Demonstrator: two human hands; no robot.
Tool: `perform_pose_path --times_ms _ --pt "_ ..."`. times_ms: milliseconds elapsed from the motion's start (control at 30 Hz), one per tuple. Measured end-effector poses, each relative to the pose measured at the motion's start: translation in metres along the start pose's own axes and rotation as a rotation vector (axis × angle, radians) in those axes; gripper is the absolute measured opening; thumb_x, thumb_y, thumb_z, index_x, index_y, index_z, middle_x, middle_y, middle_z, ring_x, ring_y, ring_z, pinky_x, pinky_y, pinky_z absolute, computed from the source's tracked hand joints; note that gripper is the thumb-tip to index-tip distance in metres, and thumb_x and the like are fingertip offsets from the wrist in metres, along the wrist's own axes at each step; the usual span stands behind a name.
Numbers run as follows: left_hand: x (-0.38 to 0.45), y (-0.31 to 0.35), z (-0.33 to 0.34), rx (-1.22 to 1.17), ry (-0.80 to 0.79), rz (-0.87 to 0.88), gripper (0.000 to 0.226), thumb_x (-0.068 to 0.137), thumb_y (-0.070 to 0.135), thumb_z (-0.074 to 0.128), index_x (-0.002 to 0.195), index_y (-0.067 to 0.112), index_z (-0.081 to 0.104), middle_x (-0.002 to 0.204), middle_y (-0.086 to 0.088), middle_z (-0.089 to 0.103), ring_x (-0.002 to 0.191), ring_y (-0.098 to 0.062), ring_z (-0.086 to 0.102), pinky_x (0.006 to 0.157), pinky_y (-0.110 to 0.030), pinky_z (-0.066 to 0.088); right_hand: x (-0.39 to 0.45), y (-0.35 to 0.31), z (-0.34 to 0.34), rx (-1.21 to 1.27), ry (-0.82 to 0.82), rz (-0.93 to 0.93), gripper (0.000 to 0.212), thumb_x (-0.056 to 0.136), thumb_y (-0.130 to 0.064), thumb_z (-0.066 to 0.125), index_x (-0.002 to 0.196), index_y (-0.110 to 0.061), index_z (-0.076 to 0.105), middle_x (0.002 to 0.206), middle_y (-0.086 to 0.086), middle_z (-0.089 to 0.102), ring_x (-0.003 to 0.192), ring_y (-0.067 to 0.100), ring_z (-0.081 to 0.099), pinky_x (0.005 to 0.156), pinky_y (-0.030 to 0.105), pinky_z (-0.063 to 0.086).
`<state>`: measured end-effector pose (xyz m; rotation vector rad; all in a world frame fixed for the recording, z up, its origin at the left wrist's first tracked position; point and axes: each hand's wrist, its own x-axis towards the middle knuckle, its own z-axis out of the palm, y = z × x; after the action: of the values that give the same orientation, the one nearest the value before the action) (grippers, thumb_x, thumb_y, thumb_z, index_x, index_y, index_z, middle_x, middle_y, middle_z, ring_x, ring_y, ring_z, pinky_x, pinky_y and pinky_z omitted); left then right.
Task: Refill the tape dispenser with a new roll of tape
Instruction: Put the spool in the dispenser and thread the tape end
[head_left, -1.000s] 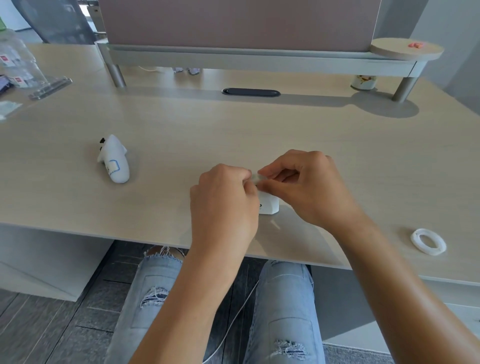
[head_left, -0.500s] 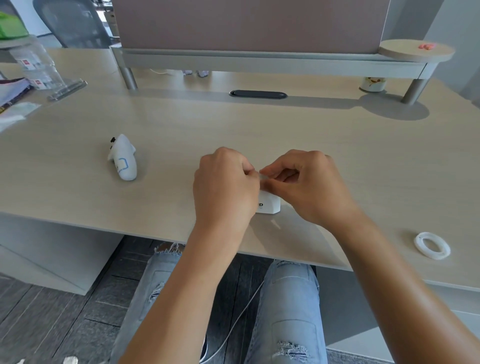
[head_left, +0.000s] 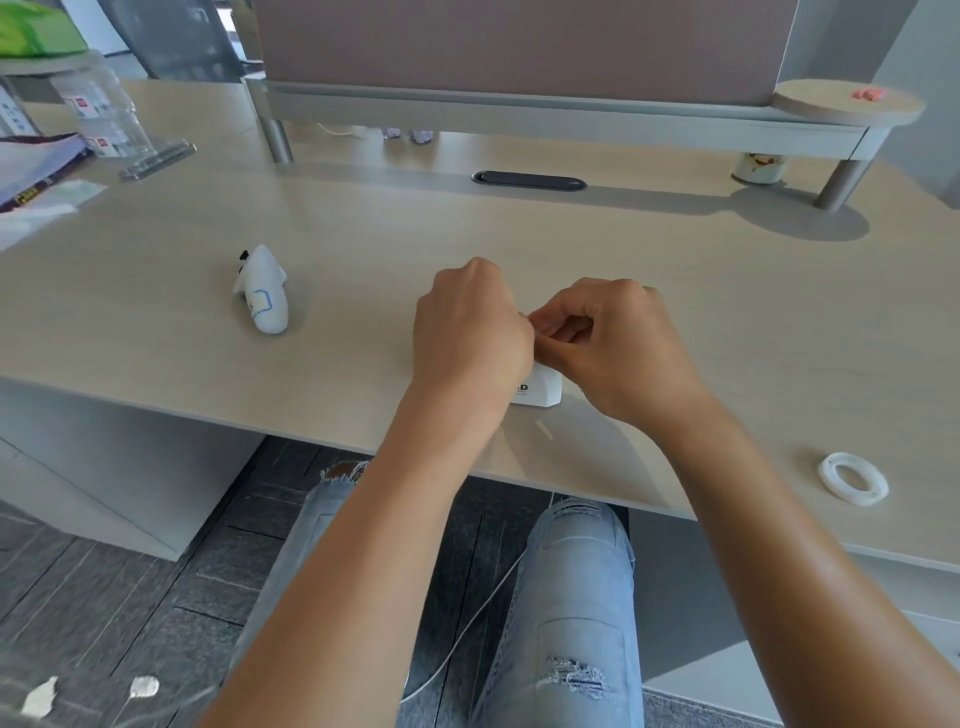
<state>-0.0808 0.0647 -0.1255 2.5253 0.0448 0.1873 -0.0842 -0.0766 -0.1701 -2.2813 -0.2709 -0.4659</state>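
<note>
A small white tape dispenser stands on the pale wooden desk near its front edge, mostly hidden by both hands. My left hand is closed over its left and top side. My right hand pinches something pale at the dispenser's top between thumb and fingers, touching my left hand. What the fingertips pinch is too covered to tell apart. A white ring-shaped tape core lies flat on the desk at the right, away from both hands.
A white rocket-shaped object lies on the desk at the left. A monitor riser spans the back, with a small jar under its right end. Clear plastic containers and papers sit at the far left.
Both hands stay closed together over the dispenser; only the head camera has shifted, so everything sits a little further right and up in view.
</note>
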Motion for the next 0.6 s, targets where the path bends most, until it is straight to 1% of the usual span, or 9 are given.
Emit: perform_pose_path --times_ms 67,167,233,300,333,433,467,533,600 --pt "-0.001 0.003 -0.001 0.024 -0.044 -0.016 0.033 0.095 0.009 0.058 0.066 0.011 0.041 0.068 -0.002 0.040 0.061 -0.027 0.043 0.063 -0.034 0.037 -0.001 -0.001 0.000 -0.012 0.004 -0.008 0.011 0.085 -0.020 0.086 0.095 -0.016 0.084 0.088 0.001 0.077 0.077 0.014 0.073 0.076 0.030 0.061" --pt "-0.002 0.003 -0.002 0.020 -0.099 -0.016 0.034 0.097 0.006 0.051 0.066 0.011 0.038 0.071 -0.002 0.040 0.061 -0.023 0.044 0.055 -0.031 0.035 -0.002 -0.002 0.000 -0.013 -0.006 0.017 0.011 0.084 -0.022 0.085 0.094 -0.016 0.084 0.087 0.000 0.077 0.078 0.014 0.074 0.077 0.033 0.061" --pt "-0.002 0.002 -0.004 -0.005 -0.116 -0.002 0.024 0.097 0.005 0.048 0.074 0.009 0.045 0.078 -0.004 0.046 0.076 -0.030 0.051 0.066 -0.032 0.039 -0.002 -0.002 0.001 -0.026 -0.005 0.032 0.011 0.084 -0.025 0.085 0.092 -0.018 0.083 0.087 -0.001 0.078 0.078 0.015 0.074 0.078 0.038 0.061" --pt "0.000 0.000 -0.007 -0.044 -0.122 0.005 0.012 0.096 0.005 0.046 0.088 0.007 0.055 0.091 -0.007 0.052 0.084 -0.033 0.054 0.069 -0.032 0.040 -0.002 -0.003 0.002 -0.036 -0.003 0.040 0.010 0.084 -0.027 0.084 0.092 -0.020 0.083 0.086 -0.002 0.078 0.078 0.014 0.075 0.078 0.039 0.062" --pt "0.002 -0.002 -0.008 -0.062 -0.125 0.007 0.013 0.095 0.004 0.045 0.091 0.006 0.057 0.091 -0.008 0.053 0.083 -0.033 0.054 0.066 -0.032 0.040 -0.002 -0.005 0.002 -0.044 -0.005 0.043 0.010 0.085 -0.027 0.084 0.092 -0.020 0.083 0.086 -0.003 0.078 0.078 0.014 0.074 0.078 0.039 0.062" --pt "0.005 -0.010 -0.010 -0.095 -0.135 0.003 0.017 0.091 0.005 0.044 0.078 0.003 0.053 0.075 -0.007 0.051 0.063 -0.028 0.045 0.050 -0.029 0.031 0.001 -0.010 0.004 -0.085 -0.020 0.053 0.010 0.085 -0.027 0.083 0.093 -0.021 0.083 0.085 -0.005 0.078 0.079 0.012 0.074 0.079 0.038 0.062" --pt "0.007 -0.013 -0.011 -0.123 -0.136 -0.003 0.018 0.091 0.006 0.044 0.078 0.000 0.055 0.077 -0.009 0.055 0.063 -0.028 0.047 0.049 -0.029 0.032 0.001 -0.012 0.005 -0.100 -0.027 0.058 0.011 0.084 -0.028 0.083 0.093 -0.021 0.083 0.086 -0.005 0.078 0.079 0.012 0.074 0.079 0.038 0.062" --pt "0.011 -0.018 -0.013 -0.217 -0.145 -0.023 0.025 0.091 0.009 0.046 0.093 -0.003 0.067 0.091 -0.016 0.070 0.073 -0.032 0.060 0.056 -0.029 0.041 0.002 -0.016 0.006 -0.136 -0.040 0.068 0.012 0.084 -0.029 0.083 0.094 -0.023 0.083 0.086 -0.007 0.077 0.080 0.011 0.073 0.079 0.038 0.062" --pt "0.014 -0.023 -0.015 -0.291 -0.157 -0.037 0.030 0.090 0.013 0.048 0.100 -0.004 0.070 0.100 -0.019 0.076 0.074 -0.030 0.060 0.061 -0.031 0.044 0.003 -0.019 0.007 -0.167 -0.051 0.081 0.012 0.085 -0.029 0.083 0.095 -0.023 0.082 0.087 -0.007 0.077 0.082 0.012 0.072 0.080 0.038 0.061"
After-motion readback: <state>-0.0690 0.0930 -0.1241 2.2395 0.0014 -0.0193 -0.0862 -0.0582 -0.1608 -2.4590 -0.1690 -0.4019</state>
